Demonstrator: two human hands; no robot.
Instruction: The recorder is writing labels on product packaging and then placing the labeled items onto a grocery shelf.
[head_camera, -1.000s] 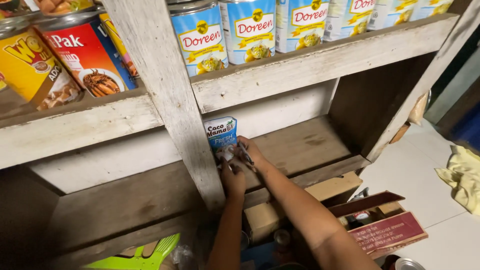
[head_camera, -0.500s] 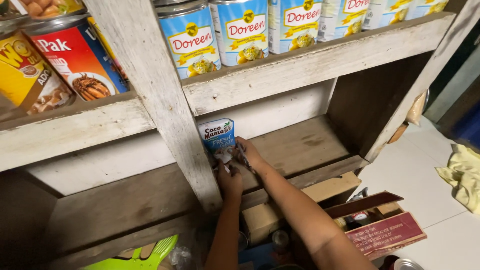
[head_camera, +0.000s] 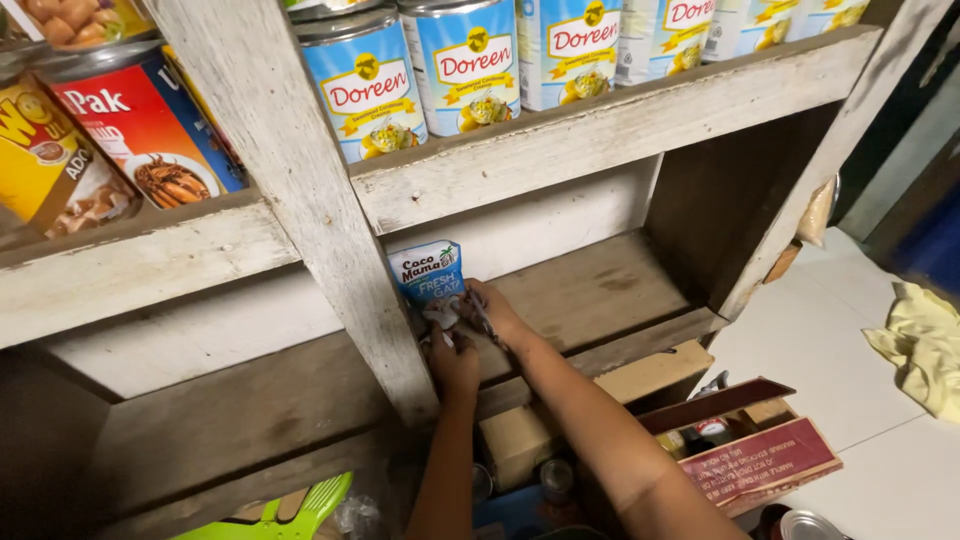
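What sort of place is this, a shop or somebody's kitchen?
Probably a small shop's shelving or a storeroom. Rows of identical blue-and-white cans line a rough wooden shelf, an open cardboard box of goods sits on the floor, and both hands, left hand and right hand, set a small blue carton on the lower shelf.

- One head cam only, worn by person, looks down and fwd into wooden shelf unit (head_camera: 560, 150).
- Close range; shelf fills frame, floor (head_camera: 850, 350) at right. No 2nd view.
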